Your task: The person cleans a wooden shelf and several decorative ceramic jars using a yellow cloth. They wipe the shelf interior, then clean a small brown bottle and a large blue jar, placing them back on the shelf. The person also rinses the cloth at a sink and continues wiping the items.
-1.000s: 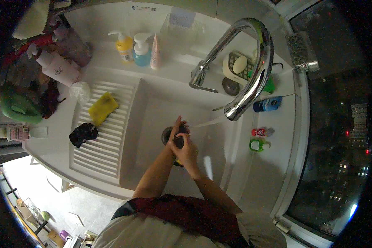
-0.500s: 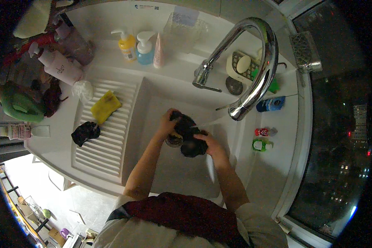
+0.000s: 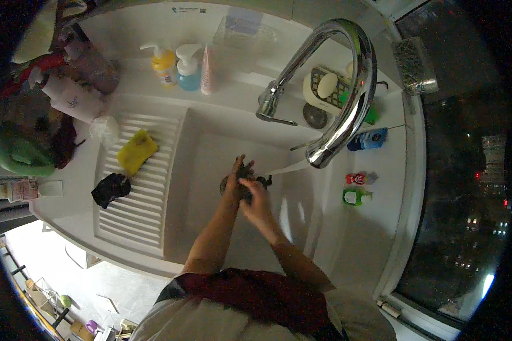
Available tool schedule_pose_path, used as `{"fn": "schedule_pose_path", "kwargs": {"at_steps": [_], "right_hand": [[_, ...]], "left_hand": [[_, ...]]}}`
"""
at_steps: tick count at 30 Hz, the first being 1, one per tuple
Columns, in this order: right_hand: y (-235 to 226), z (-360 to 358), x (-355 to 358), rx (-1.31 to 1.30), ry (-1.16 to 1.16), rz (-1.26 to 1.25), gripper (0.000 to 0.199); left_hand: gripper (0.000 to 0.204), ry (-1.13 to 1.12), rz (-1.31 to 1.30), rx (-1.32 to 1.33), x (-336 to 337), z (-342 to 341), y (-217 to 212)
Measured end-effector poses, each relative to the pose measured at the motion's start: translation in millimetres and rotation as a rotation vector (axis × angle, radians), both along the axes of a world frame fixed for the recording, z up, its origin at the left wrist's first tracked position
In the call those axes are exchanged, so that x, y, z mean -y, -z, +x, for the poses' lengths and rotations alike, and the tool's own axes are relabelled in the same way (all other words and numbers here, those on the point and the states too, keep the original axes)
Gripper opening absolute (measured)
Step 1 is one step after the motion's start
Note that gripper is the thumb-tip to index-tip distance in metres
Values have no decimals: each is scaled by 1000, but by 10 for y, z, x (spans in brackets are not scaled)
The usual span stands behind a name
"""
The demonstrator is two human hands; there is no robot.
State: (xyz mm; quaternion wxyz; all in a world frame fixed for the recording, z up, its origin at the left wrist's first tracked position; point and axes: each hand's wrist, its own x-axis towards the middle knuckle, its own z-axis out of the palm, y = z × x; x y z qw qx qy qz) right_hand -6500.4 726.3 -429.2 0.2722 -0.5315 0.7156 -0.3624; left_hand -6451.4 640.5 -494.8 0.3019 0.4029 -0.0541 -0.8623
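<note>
In the white sink basin point(image 3: 205, 136) both hands are closed on a wet black cloth point(image 3: 264, 181), small and crumpled. My left hand point(image 3: 232, 184) holds it from the left, over the round drain. Crossing in from the right, my right hand point(image 3: 257, 200) presses its fingers against the cloth beside the left fingers. Much of the cloth is hidden by the hands, so its exact kind cannot be made out. A stream of water point(image 3: 287, 167) runs from the chrome faucet point(image 3: 318, 154) toward the hands.
Left of the basin, a ribbed washboard point(image 3: 136, 213) bears a yellow sponge point(image 3: 137, 151) and a crumpled black cloth point(image 3: 110, 190). Pump bottles point(image 3: 188, 71) line the back ledge. A soap dish point(image 3: 318, 94) stands behind the faucet; small bottles point(image 3: 356, 197) sit on the right ledge.
My hands have come together and the right hand has moved left across the cloth. The cloth, spread between them before, is now bunched up. The whole view has shifted slightly.
</note>
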Motion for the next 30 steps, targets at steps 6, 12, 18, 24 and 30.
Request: {"fn": "schedule_pose_path", "kwargs": {"at_steps": [6, 12, 18, 24, 30], "right_hand": [[89, -286, 320, -194, 221, 666, 46], [450, -330, 97, -31, 327, -3, 42], [436, -172, 218, -281, 248, 654, 43], [872, -661, 96, 1081, 384, 507, 39], [1234, -861, -390, 1222, -20, 397, 53]], "left_hand": [[32, 0, 1, -96, -346, -133, 526], [30, 93, 120, -47, -185, 106, 333], [37, 204, -520, 389, -375, 43, 898], [31, 222, 133, 159, 78, 60, -446], [24, 350, -891, 690, 682, 430, -145]]}}
